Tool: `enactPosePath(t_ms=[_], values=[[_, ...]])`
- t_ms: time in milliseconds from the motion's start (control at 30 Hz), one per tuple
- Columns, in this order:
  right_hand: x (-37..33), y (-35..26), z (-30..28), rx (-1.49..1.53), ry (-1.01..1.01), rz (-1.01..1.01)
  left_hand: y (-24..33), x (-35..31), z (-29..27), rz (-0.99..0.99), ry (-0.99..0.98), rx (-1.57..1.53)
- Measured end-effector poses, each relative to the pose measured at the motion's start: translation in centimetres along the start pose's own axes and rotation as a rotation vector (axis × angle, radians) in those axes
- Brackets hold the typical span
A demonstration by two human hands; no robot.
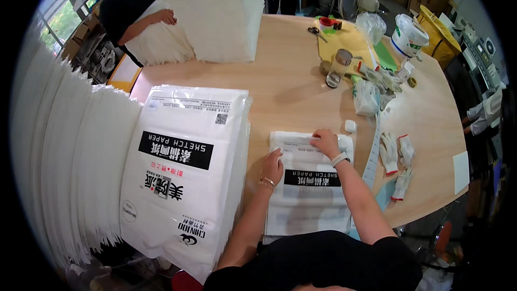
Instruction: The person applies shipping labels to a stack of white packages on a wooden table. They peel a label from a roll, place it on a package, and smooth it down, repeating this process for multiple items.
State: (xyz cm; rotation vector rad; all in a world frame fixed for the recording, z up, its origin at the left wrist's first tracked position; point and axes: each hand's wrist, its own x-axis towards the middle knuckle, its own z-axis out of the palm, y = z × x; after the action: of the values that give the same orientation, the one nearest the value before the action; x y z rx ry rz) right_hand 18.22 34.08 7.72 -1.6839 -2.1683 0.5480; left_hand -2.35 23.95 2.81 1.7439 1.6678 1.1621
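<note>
In front of me lies a pack of paper in a clear plastic bag (pixel 309 210) with a black printed band. My left hand (pixel 273 168) rests at its upper left edge, fingers stretched along the plastic. Near the top edge, my right hand (pixel 325 143) has its fingers bent and pinched on the bag; the exact fold between the fingertips is too small to make out. To the left, a tall stack of larger white printed bags (pixel 188 129) stands close beside my left forearm.
Tall stacks of white sheets stand at the far left (pixel 70 156) and back (pixel 221 16), where another person's hand (pixel 163 17) rests. Rightward lie white gloves (pixel 389 153), a small white case (pixel 350 126), a glass jar (pixel 338 69), scissors (pixel 318 33) and a white bucket (pixel 409 35).
</note>
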Motion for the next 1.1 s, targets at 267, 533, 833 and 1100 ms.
enactPosePath(t_ms=[267,533,833,1100], values=[[0.6,0.3,-1.4,0.348,-0.015,-0.221,2.1,-1.6,-3.1,0.024,0.231,0.023],[-1.2,-0.2,-2.5,0.037,-0.115,-0.291,2.7,-4.3,-4.4,-0.037,0.258,-0.03],[-4.0,-3.1,-3.9,-0.344,0.448,-0.571,4.6,-5.6,-5.7,-0.004,0.238,0.079],[-17.7,-3.9,-4.7,-0.133,-0.148,-0.504,9.4,-4.9,-7.3,0.101,0.323,0.016]])
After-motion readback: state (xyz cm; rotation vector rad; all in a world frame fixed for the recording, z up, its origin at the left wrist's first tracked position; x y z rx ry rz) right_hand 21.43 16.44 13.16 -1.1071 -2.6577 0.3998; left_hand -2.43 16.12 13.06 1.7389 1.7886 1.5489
